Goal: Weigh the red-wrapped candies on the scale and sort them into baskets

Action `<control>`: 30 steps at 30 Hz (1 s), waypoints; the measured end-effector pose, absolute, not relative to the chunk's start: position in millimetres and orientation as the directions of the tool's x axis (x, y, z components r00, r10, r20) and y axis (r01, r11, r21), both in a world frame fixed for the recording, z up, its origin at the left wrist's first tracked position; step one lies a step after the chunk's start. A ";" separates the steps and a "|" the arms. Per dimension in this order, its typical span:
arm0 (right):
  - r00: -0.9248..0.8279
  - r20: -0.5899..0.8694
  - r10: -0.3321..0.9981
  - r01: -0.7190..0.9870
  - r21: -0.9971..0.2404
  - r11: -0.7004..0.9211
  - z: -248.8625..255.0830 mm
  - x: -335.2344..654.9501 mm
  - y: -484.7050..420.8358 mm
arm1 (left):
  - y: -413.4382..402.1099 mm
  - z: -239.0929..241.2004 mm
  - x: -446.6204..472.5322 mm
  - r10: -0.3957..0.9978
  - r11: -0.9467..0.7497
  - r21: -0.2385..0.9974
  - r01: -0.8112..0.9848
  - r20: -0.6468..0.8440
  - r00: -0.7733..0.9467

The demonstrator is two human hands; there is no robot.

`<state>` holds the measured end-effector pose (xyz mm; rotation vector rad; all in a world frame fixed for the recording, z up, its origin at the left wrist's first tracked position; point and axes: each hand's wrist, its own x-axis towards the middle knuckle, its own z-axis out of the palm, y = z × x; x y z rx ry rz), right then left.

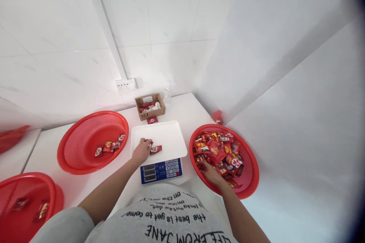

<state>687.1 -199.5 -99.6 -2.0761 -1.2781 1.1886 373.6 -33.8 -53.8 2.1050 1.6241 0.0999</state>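
My left hand (142, 151) is over the white weighing tray (171, 133), its fingers closed on a small red snack packet (149, 142). A second red packet (156, 150) lies on the tray beside my fingertips. Below the tray shows the scale's blue panel (161, 171) with its keypad and displays. My right hand (210, 172) is inside the right red basket (252, 174), at its near left side. Its fingers are bent in among many red and yellow packets (216, 152); their tips are partly hidden, so what they grip is unclear.
Several packets lie in a red mesh basket (76, 140) left of the scale. Another red basket (51, 186) stands at the lower left with packets inside. Behind the tray are a cardboard box (154, 113) of packets and a single red packet (152, 120). White walls border the table.
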 end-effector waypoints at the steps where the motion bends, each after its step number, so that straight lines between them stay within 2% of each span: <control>1: 0.193 -0.456 0.869 0.506 -0.712 -0.486 -97.0 688.4 -200.7 | -34.7 -53.6 372.7 0.930 -0.167 0.417 0.894 -0.234 0.282; 4: 0.219 -0.452 0.865 0.476 -0.724 -0.499 -86.7 689.9 -199.8 | -40.4 -53.7 368.2 0.934 -0.163 0.430 0.888 -0.223 0.279; 9: 0.364 -0.295 0.883 0.336 -0.843 -0.421 -48.2 668.4 -176.3 | -55.2 -58.0 358.5 0.947 -0.240 0.386 0.890 -0.110 0.303; 14: 0.180 -0.270 0.946 0.072 -0.955 -0.287 -4.4 625.9 -144.1 | -67.1 -65.6 353.8 0.938 -0.316 0.372 0.873 -0.015 0.346; 17: 0.150 -0.242 0.959 0.162 -0.950 -0.265 0.1 619.1 -139.7 | -69.9 -69.9 353.1 0.925 -0.349 0.380 0.856 -0.006 0.380; 20: 0.180 -0.296 0.938 0.384 -0.857 -0.344 -12.9 633.2 -153.0 | -71.0 -71.6 355.4 0.910 -0.376 0.383 0.844 -0.017 0.414; 24: 0.228 -0.428 0.874 0.700 -0.552 -0.453 -43.2 664.7 -186.4 | -71.8 -70.5 365.8 0.876 -0.423 0.365 0.829 -0.068 0.477; 26: 0.247 -0.514 0.822 0.759 -0.424 -0.493 -57.3 677.5 -201.6 | -71.1 -70.1 372.8 0.859 -0.440 0.347 0.828 -0.108 0.501; 30: 0.254 -0.586 0.770 0.740 -0.395 -0.545 -74.0 690.6 -215.8 | -65.0 -71.3 385.6 0.847 -0.470 0.300 0.830 -0.111 0.520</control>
